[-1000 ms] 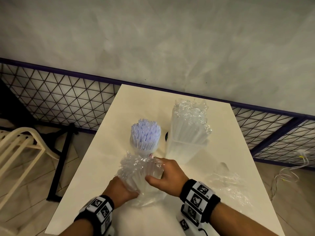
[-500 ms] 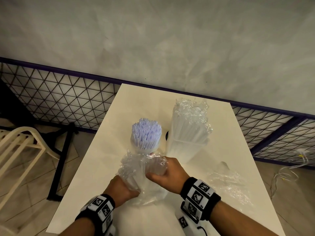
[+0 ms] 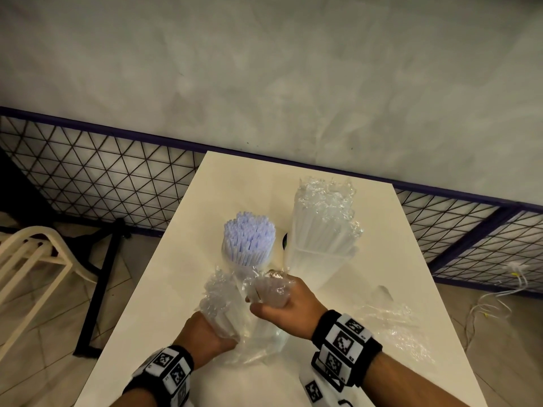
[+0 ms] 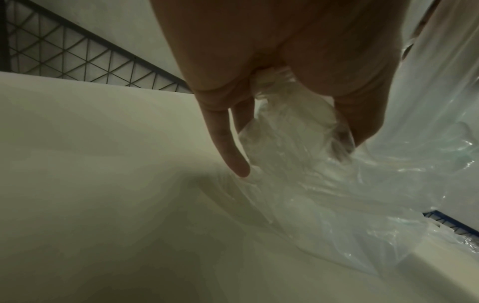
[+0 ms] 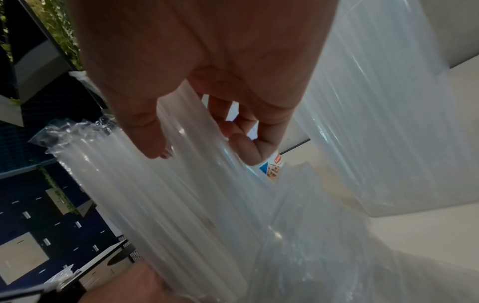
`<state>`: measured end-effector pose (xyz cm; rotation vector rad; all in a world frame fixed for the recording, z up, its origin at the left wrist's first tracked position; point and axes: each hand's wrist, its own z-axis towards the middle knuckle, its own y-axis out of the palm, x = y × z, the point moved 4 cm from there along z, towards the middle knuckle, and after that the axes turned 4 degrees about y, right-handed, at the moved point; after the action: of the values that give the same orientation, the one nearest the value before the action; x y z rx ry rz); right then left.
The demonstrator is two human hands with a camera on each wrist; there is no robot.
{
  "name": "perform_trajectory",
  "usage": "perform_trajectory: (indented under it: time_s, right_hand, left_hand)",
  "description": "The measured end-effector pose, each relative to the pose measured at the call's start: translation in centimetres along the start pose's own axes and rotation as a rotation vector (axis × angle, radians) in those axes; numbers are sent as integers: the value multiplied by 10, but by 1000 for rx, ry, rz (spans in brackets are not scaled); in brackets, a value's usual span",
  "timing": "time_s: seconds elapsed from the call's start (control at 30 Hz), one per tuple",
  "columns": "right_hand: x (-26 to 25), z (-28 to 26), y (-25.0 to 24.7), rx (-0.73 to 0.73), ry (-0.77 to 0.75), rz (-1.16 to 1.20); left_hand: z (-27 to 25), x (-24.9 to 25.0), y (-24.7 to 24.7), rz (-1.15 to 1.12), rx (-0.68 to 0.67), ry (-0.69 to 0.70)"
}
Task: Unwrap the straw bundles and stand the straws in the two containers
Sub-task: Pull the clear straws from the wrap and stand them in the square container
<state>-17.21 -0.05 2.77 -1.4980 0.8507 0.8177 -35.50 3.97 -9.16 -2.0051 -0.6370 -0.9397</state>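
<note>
Gripping straw bundle (image 3: 219, 309) | left hand (image 3: 202, 339) base | right hand (image 3: 289, 308) top

lilac straws (image 3: 249, 235), cream table (image 3: 182, 289)

Left hand (image 3: 202, 336): near edge of table (image 3: 182, 259), gripping lower end of straw bundle (image 3: 219, 306)
Straw bundle: rises up and away from left fingers (image 4: 228, 143), tilted, just left of right fingers
Right hand (image 3: 289, 309): just right of bundle, fingers (image 5: 243, 147) closed on its wrapper (image 3: 270, 286)
Round container (image 3: 249, 239): just beyond both sets of fingertips, straws upright in it
Square container (image 3: 320, 245): right of round one, beyond right fingers, wrapped straws in it
Loose wrapper (image 3: 390, 324): on table, right of right hand, apart
</note>
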Motion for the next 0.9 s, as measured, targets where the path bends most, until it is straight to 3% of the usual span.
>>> perform_trajectory:
  time_s: [0.17, 0.27, 0.37, 0.53, 0.73, 0.9]
  right_hand:
    - [-27, -2, -29, 106, -28, 65]
    - [-60, 1, -73, 158, -58, 30]
    - [-90, 5, -129, 308, -104, 124]
    - [-105, 15, -188, 416, -50, 91]
    - [-54, 31, -172, 372, 92, 18]
    - [-2, 37, -138, 452, 225, -335]
  left_hand:
    - [1, -3, -2, -53, -12, 4]
    - [3, -5, -1, -94, -29, 24]
    - [3, -6, -1, -91, -44, 32]
    - [7, -9, -1, -77, -50, 30]
    - [8, -9, 1, -63, -46, 18]
    - [10, -17, 1, -93, -41, 5]
